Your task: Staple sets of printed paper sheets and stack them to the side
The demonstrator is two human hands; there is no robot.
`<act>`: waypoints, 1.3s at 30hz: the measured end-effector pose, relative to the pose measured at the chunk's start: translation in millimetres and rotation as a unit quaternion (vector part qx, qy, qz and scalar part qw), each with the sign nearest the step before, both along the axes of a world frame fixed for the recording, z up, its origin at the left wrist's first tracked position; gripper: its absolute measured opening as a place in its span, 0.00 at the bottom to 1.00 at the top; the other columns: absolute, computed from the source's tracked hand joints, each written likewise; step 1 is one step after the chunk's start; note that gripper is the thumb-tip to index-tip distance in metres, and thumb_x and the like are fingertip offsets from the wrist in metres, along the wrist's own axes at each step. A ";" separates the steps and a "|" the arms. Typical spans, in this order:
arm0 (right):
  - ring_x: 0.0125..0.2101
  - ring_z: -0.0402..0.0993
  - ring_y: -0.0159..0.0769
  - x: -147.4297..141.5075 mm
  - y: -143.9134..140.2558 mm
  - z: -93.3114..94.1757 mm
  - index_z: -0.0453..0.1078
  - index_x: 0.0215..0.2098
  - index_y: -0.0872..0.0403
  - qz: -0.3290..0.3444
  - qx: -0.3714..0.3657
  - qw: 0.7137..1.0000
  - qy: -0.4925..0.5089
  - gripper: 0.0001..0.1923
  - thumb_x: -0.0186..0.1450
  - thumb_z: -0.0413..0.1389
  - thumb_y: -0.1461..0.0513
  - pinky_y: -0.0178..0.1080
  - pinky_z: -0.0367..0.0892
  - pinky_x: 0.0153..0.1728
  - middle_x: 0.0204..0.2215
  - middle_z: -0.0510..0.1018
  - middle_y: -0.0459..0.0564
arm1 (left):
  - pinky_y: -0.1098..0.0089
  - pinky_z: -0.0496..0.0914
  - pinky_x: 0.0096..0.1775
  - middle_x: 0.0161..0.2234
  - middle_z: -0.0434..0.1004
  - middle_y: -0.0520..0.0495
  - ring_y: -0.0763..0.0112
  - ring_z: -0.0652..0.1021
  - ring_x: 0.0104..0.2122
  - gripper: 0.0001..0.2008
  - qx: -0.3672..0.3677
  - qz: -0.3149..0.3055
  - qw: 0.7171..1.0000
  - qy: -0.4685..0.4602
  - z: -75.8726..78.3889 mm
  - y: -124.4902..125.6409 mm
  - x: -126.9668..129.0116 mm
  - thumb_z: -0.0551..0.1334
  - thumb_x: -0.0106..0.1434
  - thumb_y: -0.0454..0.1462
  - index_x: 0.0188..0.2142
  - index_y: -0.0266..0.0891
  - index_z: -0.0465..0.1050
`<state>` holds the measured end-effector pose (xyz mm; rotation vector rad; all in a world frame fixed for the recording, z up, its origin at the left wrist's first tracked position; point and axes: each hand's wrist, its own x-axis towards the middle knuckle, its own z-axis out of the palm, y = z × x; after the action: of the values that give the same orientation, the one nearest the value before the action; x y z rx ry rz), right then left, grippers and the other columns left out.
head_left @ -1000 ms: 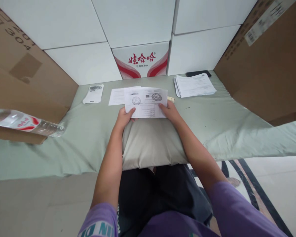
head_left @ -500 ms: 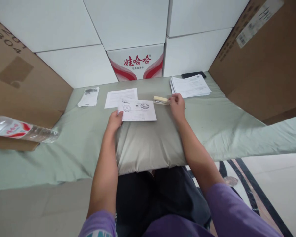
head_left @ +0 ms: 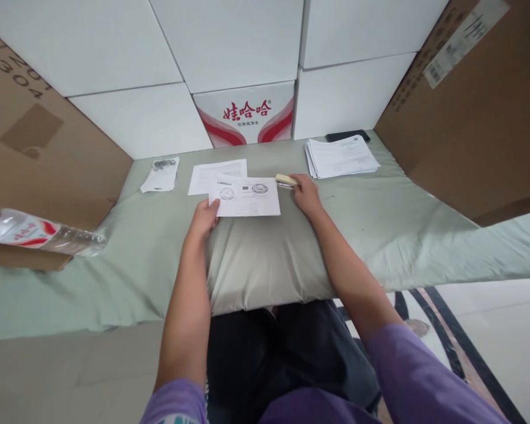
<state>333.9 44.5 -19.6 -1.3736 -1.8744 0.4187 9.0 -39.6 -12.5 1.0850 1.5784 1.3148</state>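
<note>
A stamped paper sheet lies on a grey pillow in front of me. My left hand pinches the sheet's lower left corner. My right hand has closed around a small beige stapler, which rests on the green sheet just right of the paper. Another white sheet lies flat behind the stamped one.
A stack of papers and a black phone lie at the back right. A small plastic bag lies at the back left. A water bottle sticks out at left. Cardboard boxes stand on both sides, white boxes behind.
Both hands held the stamped sheet up a second ago. It now lies on the pillow under my left hand, and my right hand has moved right and taken the stapler.
</note>
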 end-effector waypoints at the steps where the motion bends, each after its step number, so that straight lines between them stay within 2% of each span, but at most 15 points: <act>1: 0.58 0.70 0.50 -0.1 0.2 0.2 0.73 0.57 0.56 0.001 0.001 1.000 0.000 0.27 0.63 0.46 0.68 0.54 0.62 0.61 0.56 0.76 0.60 | 0.75 0.52 0.15 0.14 0.58 0.57 0.78 0.59 0.12 0.12 -0.023 0.005 1.000 0.013 4.7 -1.7 4.0 0.64 0.65 0.45 0.31 0.39 0.70; 4: 0.57 0.70 0.49 -0.6 0.5 0.4 0.74 0.56 0.55 -0.001 0.005 1.000 0.000 0.27 0.62 0.46 0.68 0.53 0.63 0.61 0.56 0.77 0.59 | 0.76 0.49 0.15 0.15 0.60 0.56 0.78 0.59 0.12 0.09 -0.077 0.009 0.996 0.053 19.3 -7.3 14.2 0.60 0.66 0.41 0.33 0.38 0.70; 9: 0.56 0.72 0.49 -1.1 0.0 1.0 0.74 0.56 0.54 -0.003 0.003 1.000 0.003 0.26 0.63 0.46 0.68 0.54 0.63 0.61 0.55 0.77 0.58 | 0.76 0.49 0.15 0.13 0.57 0.57 0.78 0.58 0.12 0.09 -0.107 0.002 0.992 0.070 33.4 -13.2 20.3 0.58 0.67 0.39 0.31 0.38 0.68; 25: 0.58 0.70 0.48 -3.4 -9.4 12.3 0.71 0.60 0.55 -0.010 -0.033 0.999 -0.010 0.27 0.64 0.45 0.67 0.53 0.62 0.61 0.59 0.75 0.58 | 0.76 0.50 0.15 0.15 0.59 0.56 0.77 0.60 0.12 0.09 -0.115 0.005 0.989 0.092 32.2 -8.5 26.2 0.57 0.67 0.39 0.34 0.36 0.71; 29: 0.56 0.71 0.49 3.6 -5.5 28.7 0.67 0.64 0.53 -0.022 -0.029 0.999 0.013 0.28 0.66 0.49 0.62 0.54 0.65 0.59 0.58 0.75 0.57 | 0.76 0.52 0.15 0.14 0.59 0.55 0.76 0.61 0.13 0.10 -0.115 0.000 0.987 0.115 32.7 -9.9 27.0 0.56 0.67 0.39 0.34 0.36 0.72; 32: 0.52 0.74 0.47 2.2 7.1 51.7 0.72 0.57 0.53 -0.026 -0.029 0.999 0.003 0.22 0.68 0.47 0.62 0.51 0.67 0.56 0.53 0.78 0.56 | 0.76 0.54 0.16 0.15 0.61 0.54 0.75 0.62 0.13 0.11 -0.113 -0.009 0.985 0.131 31.9 -10.9 26.8 0.57 0.67 0.40 0.35 0.35 0.73; 35: 0.48 0.75 0.46 -15.3 23.8 68.4 0.75 0.50 0.54 -0.050 -0.065 0.996 -0.038 0.18 0.69 0.46 0.64 0.48 0.68 0.52 0.47 0.81 0.56 | 0.75 0.54 0.16 0.16 0.62 0.54 0.75 0.63 0.13 0.12 -0.111 -0.014 0.984 0.138 31.1 -11.4 26.7 0.56 0.67 0.40 0.37 0.35 0.74; 39: 0.48 0.75 0.48 -48.5 39.5 66.0 0.75 0.47 0.54 -0.100 -0.111 0.983 -0.106 0.16 0.70 0.46 0.64 0.47 0.67 0.50 0.45 0.81 0.58 | 0.75 0.53 0.16 0.15 0.61 0.55 0.75 0.62 0.13 0.12 -0.111 -0.016 0.983 0.145 32.2 -12.5 27.9 0.55 0.67 0.40 0.36 0.35 0.74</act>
<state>285.4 84.0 46.5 -1.8000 -1.8774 0.4018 36.9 -52.0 19.7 1.1942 1.8623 0.9614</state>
